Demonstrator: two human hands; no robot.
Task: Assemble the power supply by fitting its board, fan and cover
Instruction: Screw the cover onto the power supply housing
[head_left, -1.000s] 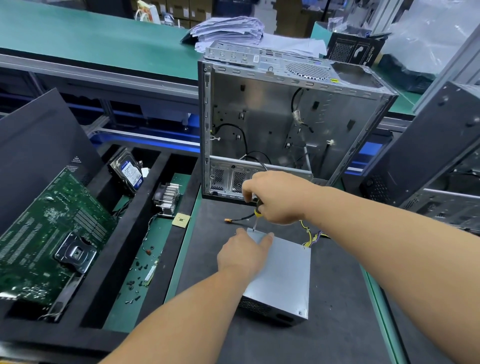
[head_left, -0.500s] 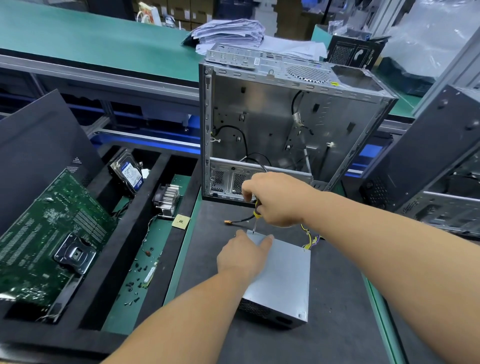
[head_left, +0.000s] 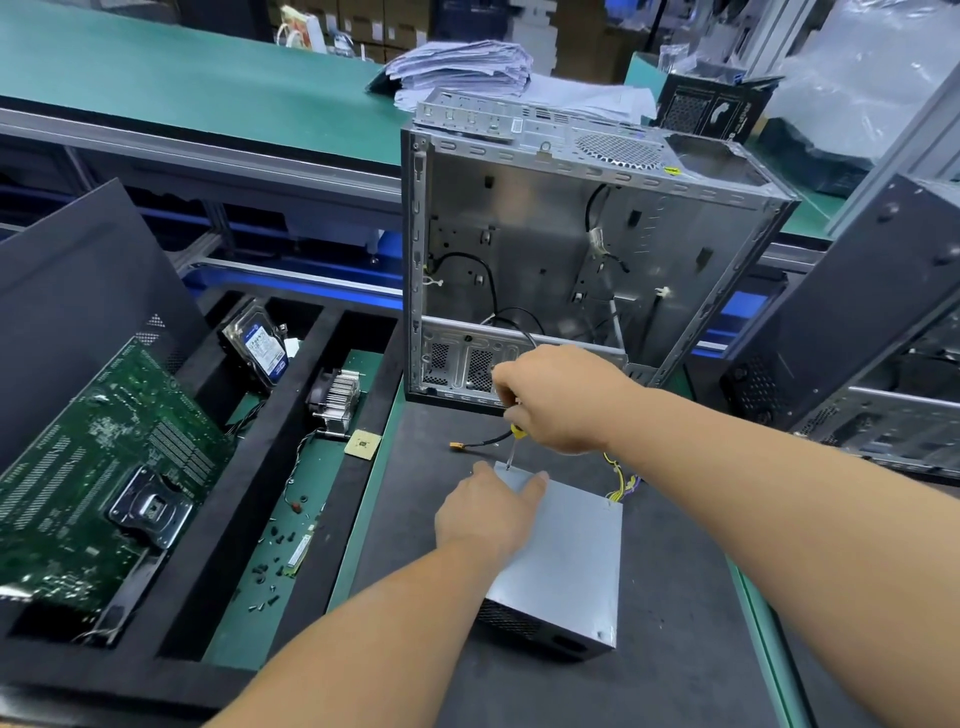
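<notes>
The grey power supply (head_left: 563, 561) lies flat on the dark mat, cover on top, with yellow and black cables (head_left: 618, 480) trailing from its far end. My left hand (head_left: 485, 512) rests on the cover's far left corner, fingers spread flat. My right hand (head_left: 558, 397) grips a screwdriver (head_left: 511, 447) with a yellow handle. Its tip stands on the cover's far left corner, just beyond my left fingers. A black lead with an orange plug (head_left: 457, 446) lies on the mat behind the unit.
An open computer case (head_left: 571, 249) stands upright behind the power supply. At left, a black foam tray (head_left: 249, 530) holds a green motherboard (head_left: 98, 483), a hard drive (head_left: 257, 348), a heatsink fan (head_left: 335, 397), a CPU chip (head_left: 363, 444) and several loose screws. Another dark case (head_left: 872, 332) leans at right.
Almost nothing has changed. Both hands stay at the cover's far left corner with the screwdriver upright on it.
</notes>
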